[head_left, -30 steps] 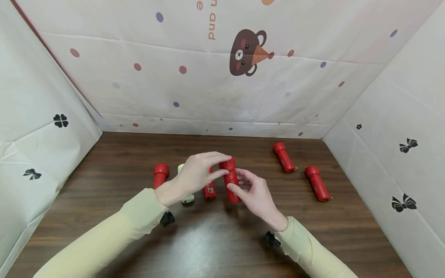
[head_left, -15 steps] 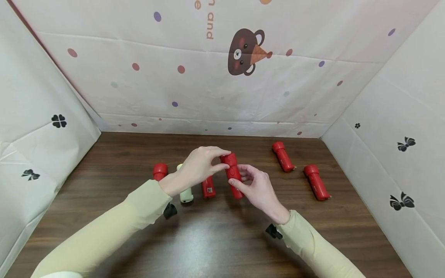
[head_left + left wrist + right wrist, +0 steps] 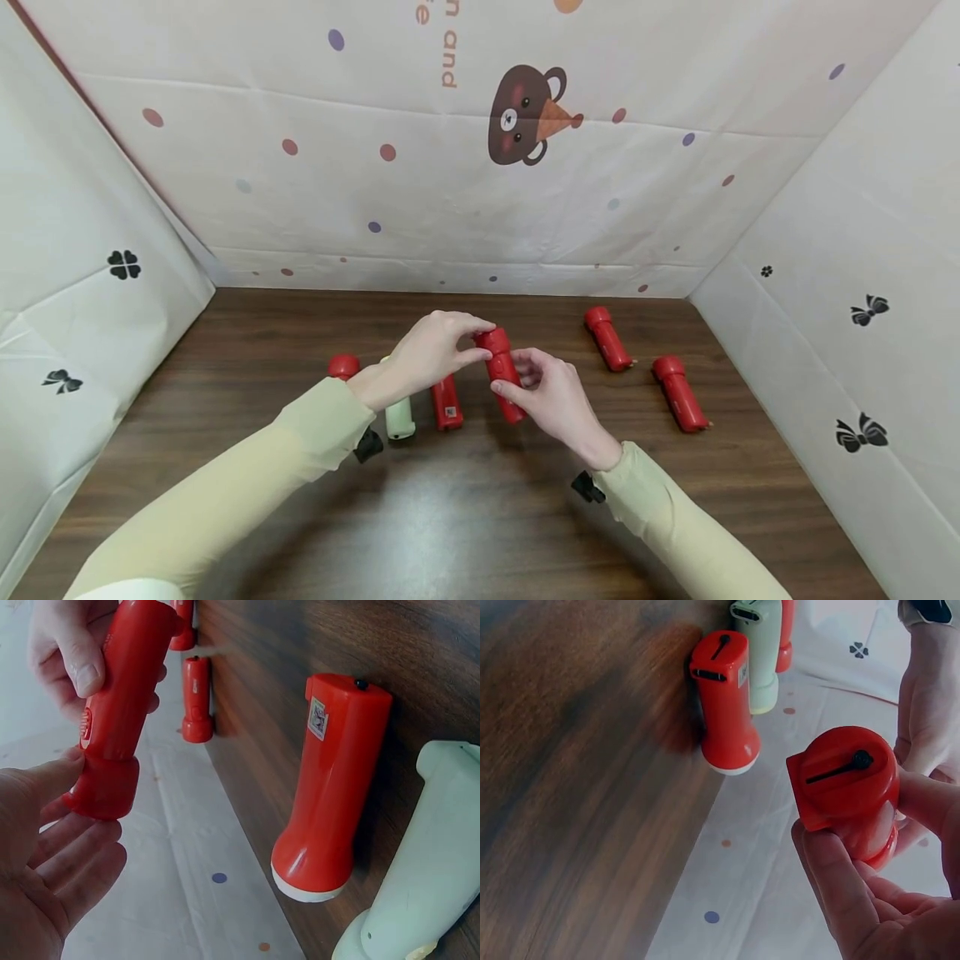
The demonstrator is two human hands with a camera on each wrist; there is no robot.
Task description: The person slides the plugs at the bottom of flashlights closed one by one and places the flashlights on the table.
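Both hands hold one red flashlight (image 3: 503, 373) above the table. My left hand (image 3: 429, 354) pinches its wider head end between thumb and fingers. Around the body, lower down, curl the thumb and fingers of my right hand (image 3: 553, 398). In the left wrist view a ribbed switch shows on the side of the held flashlight (image 3: 124, 690). Its tail end, with a black piece in a slot, faces the right wrist camera. Just left of it a second red flashlight (image 3: 447, 402) lies on the table, beside a pale green flashlight (image 3: 400, 418), both partly behind my left hand.
Another red flashlight (image 3: 344, 367) lies further left, mostly covered by my left forearm. Two more red flashlights, a far one (image 3: 608, 338) and a nearer one (image 3: 680, 393), lie on the right. White printed sheets (image 3: 420, 200) wall the brown wooden table (image 3: 480, 517) at the back and sides.
The held flashlight has risen slightly and tilted, with both hands moving up along with it. More of the green flashlight's lower end shows. The flashlights on the table have stayed put.
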